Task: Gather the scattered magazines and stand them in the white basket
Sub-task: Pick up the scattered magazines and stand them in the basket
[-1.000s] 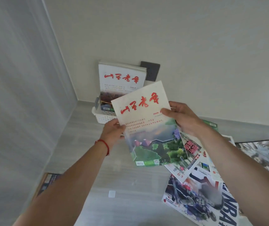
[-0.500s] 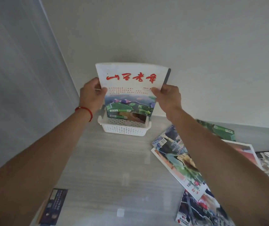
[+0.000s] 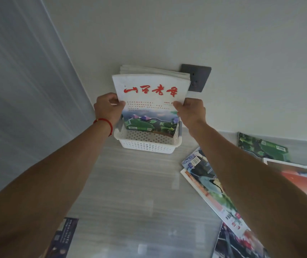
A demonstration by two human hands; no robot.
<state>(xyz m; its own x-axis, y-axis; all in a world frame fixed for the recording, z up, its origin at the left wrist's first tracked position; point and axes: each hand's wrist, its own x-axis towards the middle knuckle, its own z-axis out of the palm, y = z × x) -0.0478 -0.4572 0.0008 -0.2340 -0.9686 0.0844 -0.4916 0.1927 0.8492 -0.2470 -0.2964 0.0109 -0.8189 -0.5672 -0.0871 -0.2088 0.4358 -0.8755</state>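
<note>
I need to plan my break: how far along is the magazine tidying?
Done: several magazines already stand in the white basket. In hand: left hand and right hand grip a red-titled magazine, its bottom inside the basket. Left: scattered magazines on the right, one lower left.

Standing upright in perforated white plastic basket (image 3: pixel 147 145) against the wall: white-covered magazine with red calligraphy title (image 3: pixel 150 101), others behind; more glossy magazines (image 3: pixel 204 185) scattered flat to the right.
</note>
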